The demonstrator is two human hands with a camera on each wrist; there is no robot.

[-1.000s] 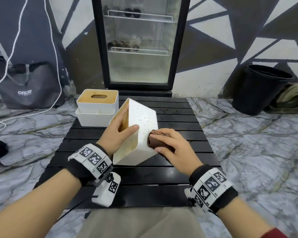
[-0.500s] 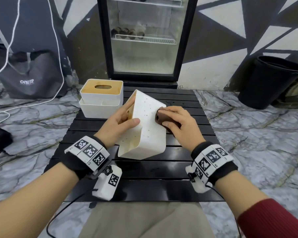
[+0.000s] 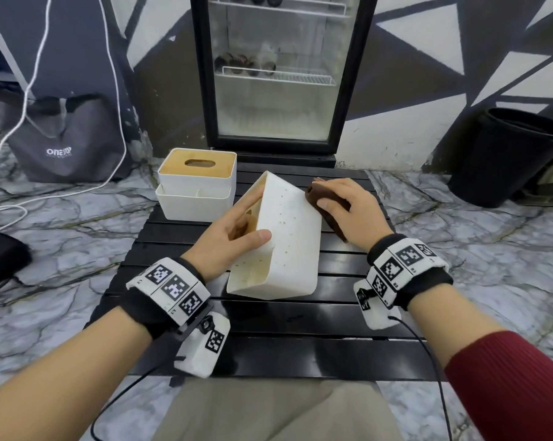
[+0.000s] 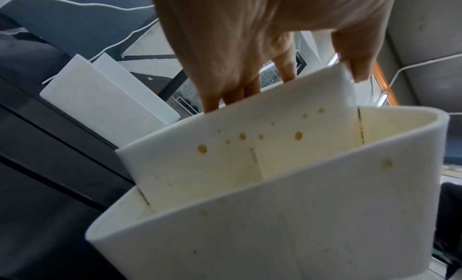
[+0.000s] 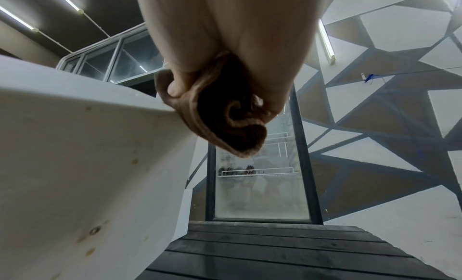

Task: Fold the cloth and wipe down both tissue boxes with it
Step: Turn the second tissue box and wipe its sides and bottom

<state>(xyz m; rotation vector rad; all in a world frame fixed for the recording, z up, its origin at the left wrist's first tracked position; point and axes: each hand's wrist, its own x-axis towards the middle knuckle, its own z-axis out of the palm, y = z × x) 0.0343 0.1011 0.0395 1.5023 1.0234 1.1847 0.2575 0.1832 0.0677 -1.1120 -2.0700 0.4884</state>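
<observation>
A white tissue box (image 3: 288,243) speckled with brown spots stands tilted on the black slatted table (image 3: 269,351). My left hand (image 3: 234,233) grips its left side, thumb on the spotted face and fingers on the wooden-lid side. In the left wrist view the same box (image 4: 275,185) fills the frame below the fingers (image 4: 237,90). My right hand (image 3: 342,208) holds a folded brown cloth (image 3: 316,192) against the box's far right edge; the right wrist view shows the cloth (image 5: 225,118) bunched in the fingers at the box (image 5: 75,146) edge. A second tissue box (image 3: 197,173) with a wooden lid stands at the table's back left.
A glass-door fridge (image 3: 278,74) stands right behind the table. A grey bag (image 3: 62,138) and white cables (image 3: 30,90) lie at the left, a black bin (image 3: 504,154) at the right. Marble floor surrounds the table. My knees sit at the table's near edge.
My right hand with the cloth has slid along the box's right side from its near end to its far top corner. The left hand kept its grip on the box.
</observation>
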